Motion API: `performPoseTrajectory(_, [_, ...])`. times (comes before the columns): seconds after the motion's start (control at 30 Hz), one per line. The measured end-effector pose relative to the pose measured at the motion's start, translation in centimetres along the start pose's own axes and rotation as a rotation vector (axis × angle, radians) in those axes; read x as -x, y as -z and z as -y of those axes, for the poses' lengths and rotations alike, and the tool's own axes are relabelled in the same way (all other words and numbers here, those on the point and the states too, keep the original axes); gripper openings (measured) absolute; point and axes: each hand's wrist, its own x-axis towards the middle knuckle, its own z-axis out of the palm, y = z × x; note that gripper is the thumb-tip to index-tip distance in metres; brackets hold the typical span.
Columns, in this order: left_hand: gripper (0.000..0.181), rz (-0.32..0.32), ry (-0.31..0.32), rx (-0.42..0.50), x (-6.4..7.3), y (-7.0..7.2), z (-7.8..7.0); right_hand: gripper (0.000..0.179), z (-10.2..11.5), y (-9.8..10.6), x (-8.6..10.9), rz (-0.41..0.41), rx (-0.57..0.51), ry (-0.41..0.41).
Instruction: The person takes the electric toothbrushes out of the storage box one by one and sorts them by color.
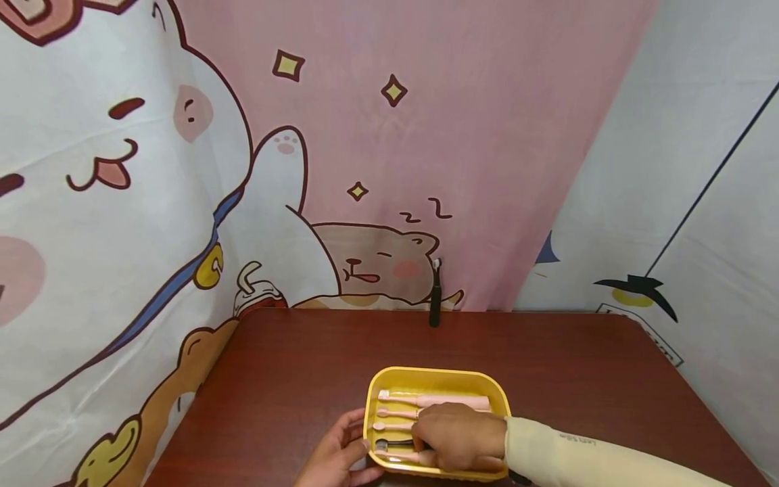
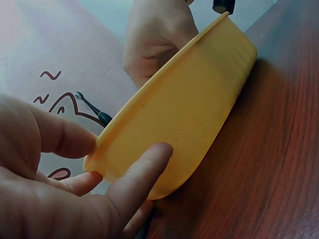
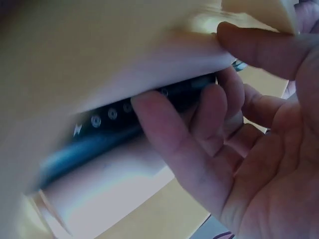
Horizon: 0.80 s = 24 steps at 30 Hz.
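My left hand (image 1: pixel 341 452) rests against the left end of a yellow plastic tray (image 1: pixel 435 373), its fingers lying along the outer wall (image 2: pixel 174 124) and touching the rim. Inside the tray, electric toothbrushes lie side by side, several pink ones and a black electric toothbrush (image 1: pixel 398 443) with its head toward the left. Reaching over the tray's right part, my right hand (image 1: pixel 458 434) curls over the handles. Up close in the right wrist view, its fingers (image 3: pixel 172 129) grip the black handle (image 3: pixel 114 112), which has a row of small icons, between two pink handles.
Another black toothbrush (image 1: pixel 435 304) stands upright near the far edge of the dark red-brown table (image 1: pixel 292 365). Behind it hangs a pink and white cloth (image 1: pixel 487 135) printed with cartoon animals. A cream sleeve (image 1: pixel 584 450) covers the right forearm.
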Motion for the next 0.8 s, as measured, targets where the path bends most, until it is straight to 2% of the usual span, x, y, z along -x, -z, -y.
performPoseTrajectory(0.17, [0.067,-0.014,0.012,-0.015,0.0,-0.1,0.1,0.014,-0.7,0.3,0.1,0.049,-0.05,0.034])
performPoseTrajectory(0.33, [0.067,-0.017,0.009,-0.018,-0.1,-0.1,0.0,0.007,-1.5,1.3,-0.3,0.138,-0.184,0.108])
performPoseTrajectory(0.4, [0.067,-0.016,0.014,-0.015,-0.1,-0.1,0.0,0.012,-1.7,1.7,-0.5,0.198,-0.268,0.091])
performPoseTrajectory(0.6, [0.065,-0.014,0.029,-0.009,0.0,-0.3,0.0,0.027,-2.5,2.7,-0.6,0.4,-0.489,-0.049])
performPoseTrajectory(0.8, [0.066,-0.018,0.016,-0.002,0.1,-0.3,0.0,0.027,-3.3,3.1,-1.0,0.514,-0.577,-0.077])
